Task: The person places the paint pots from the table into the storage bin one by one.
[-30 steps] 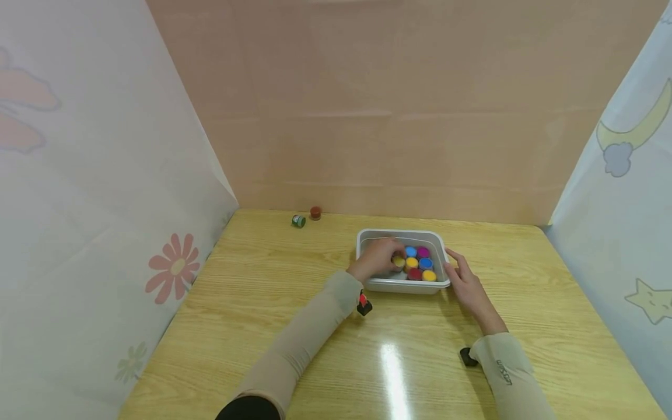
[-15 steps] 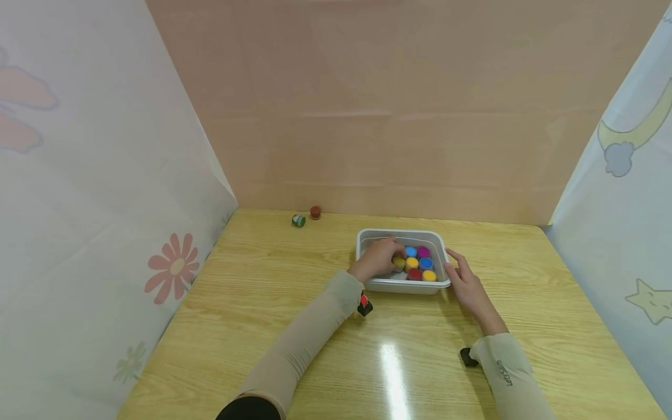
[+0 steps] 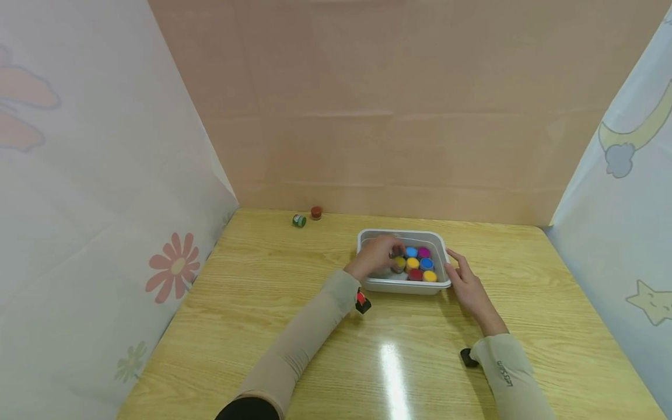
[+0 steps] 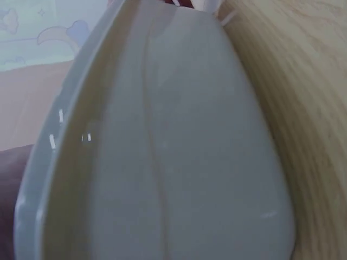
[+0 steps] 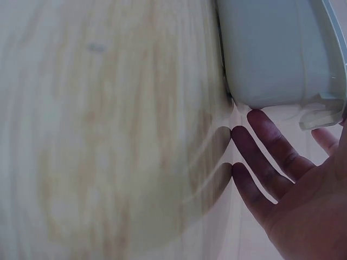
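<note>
In the head view, a pale rectangular plastic tray [image 3: 403, 288] holds several small round jars with coloured lids. My left hand [image 3: 377, 254] reaches over the tray's left side, its bent fingers apart at a yellow jar [image 3: 399, 265] that shows beside them. To the right of that jar sit a light blue jar [image 3: 411, 252], a purple jar [image 3: 423, 252] and a red jar [image 3: 415, 275], among others. My right hand [image 3: 466, 288] rests against the tray's right end with extended fingers. The right wrist view shows these fingers [image 5: 265, 173] spread, one touching the tray's wall [image 5: 271, 59].
A green jar [image 3: 298, 220] lies on its side at the back of the wooden table [image 3: 252, 274], next to an upright red-brown jar [image 3: 316, 213]. A brown sheet [image 3: 346, 105] closes off the back, with printed sheets on both sides. The left wrist view faces the tray's outer wall [image 4: 184, 124].
My left hand has shifted slightly left and its fingers have loosened from the yellow jar, which shows more fully. My right hand has kept its place at the tray.
</note>
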Demonstrator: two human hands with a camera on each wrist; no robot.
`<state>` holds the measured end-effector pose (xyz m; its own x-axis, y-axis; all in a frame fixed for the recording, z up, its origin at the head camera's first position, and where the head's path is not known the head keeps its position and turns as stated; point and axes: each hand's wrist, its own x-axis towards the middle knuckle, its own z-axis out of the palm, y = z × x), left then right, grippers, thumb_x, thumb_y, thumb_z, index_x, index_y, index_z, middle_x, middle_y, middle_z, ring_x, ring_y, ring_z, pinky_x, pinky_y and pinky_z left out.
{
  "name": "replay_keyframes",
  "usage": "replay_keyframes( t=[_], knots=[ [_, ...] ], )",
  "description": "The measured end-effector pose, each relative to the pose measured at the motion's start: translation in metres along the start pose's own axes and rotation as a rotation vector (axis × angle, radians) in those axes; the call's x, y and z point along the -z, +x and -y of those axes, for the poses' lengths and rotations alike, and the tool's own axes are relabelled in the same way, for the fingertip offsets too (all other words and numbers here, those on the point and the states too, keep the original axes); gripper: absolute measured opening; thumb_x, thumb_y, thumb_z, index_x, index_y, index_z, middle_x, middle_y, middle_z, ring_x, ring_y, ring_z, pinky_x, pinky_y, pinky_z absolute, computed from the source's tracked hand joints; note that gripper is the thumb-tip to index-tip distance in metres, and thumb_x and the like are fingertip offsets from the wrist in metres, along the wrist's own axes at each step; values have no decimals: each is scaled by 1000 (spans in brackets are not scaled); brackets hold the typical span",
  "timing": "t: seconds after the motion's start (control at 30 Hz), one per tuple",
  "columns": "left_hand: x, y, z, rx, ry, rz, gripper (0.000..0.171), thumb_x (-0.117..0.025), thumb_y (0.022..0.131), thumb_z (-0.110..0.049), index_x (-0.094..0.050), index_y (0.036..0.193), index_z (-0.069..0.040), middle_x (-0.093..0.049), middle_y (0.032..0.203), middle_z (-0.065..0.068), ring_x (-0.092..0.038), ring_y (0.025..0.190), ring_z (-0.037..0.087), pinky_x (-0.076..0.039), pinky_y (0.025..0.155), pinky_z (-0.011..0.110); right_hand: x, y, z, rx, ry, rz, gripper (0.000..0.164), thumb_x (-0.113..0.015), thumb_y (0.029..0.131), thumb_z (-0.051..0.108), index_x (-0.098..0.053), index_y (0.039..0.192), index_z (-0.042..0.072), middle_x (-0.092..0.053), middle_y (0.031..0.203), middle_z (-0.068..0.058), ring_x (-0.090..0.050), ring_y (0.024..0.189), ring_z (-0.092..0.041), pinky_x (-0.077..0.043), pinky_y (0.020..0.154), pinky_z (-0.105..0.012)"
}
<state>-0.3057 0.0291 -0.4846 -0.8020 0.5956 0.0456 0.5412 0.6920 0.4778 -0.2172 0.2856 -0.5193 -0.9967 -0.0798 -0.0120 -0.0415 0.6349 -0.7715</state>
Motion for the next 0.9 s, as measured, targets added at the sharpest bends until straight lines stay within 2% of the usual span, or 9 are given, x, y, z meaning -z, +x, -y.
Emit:
replay_keyframes(
  t=[0.17, 0.3, 0.37, 0.47, 0.57, 0.7, 0.9],
  knots=[
    [11, 1, 7, 12, -78, -90, 30, -78, 93, -10, -72, 122, -15, -69, 112, 2, -63, 96, 11, -54, 80, 21, 1, -1, -1, 0, 0, -6, 64, -28, 113, 49, -15, 166, 17, -53, 142, -39, -49, 134, -57, -33, 111, -74],
    [22, 1, 19, 42, -1, -210, 29, -74, 97, -16, -71, 126, -17, -70, 117, 2, -66, 104, 14, -55, 87, 27, 0, 0, -2, 9, 10, -13, 63, -29, 113, 47, -17, 166, 17, -55, 139, -39, -51, 131, -57, -35, 110, -74],
    [28, 0, 27, 80, 26, -274, 30, -73, 97, -17, -70, 127, -18, -71, 119, 2, -66, 107, 15, -56, 90, 31, -1, 0, -2, 10, 14, -10, 62, -30, 113, 47, -17, 166, 16, -55, 139, -39, -52, 131, -57, -36, 109, -74],
    [38, -1, 40, 132, 10, -368, 32, -72, 97, -18, -69, 129, -18, -72, 123, 3, -67, 111, 18, -56, 92, 35, -2, 0, -2, 6, 10, -3, 63, -30, 113, 48, -16, 166, 17, -54, 141, -39, -51, 132, -57, -36, 110, -74],
    [48, -3, 53, 150, -23, -436, 33, -71, 98, -16, -68, 131, -15, -71, 126, 4, -67, 114, 22, -56, 93, 38, -1, 0, -2, 1, -1, -5, 63, -29, 113, 49, -16, 166, 17, -53, 141, -39, -51, 132, -57, -36, 110, -74],
    [60, -7, 74, 174, -65, -490, 36, -70, 99, -14, -66, 135, -12, -68, 130, 8, -65, 119, 27, -57, 96, 42, 1, -1, -3, -6, -4, -4, 64, -28, 113, 49, -15, 166, 18, -54, 141, -39, -50, 132, -58, -35, 109, -75],
    [68, -20, 113, 287, -58, -591, 42, -71, 97, -9, -63, 139, -8, -61, 141, 12, -57, 131, 32, -49, 108, 49, 0, 1, -3, -10, 5, 6, 65, -28, 112, 52, -14, 167, 19, -50, 146, -39, -46, 137, -59, -32, 111, -76]
  ],
)
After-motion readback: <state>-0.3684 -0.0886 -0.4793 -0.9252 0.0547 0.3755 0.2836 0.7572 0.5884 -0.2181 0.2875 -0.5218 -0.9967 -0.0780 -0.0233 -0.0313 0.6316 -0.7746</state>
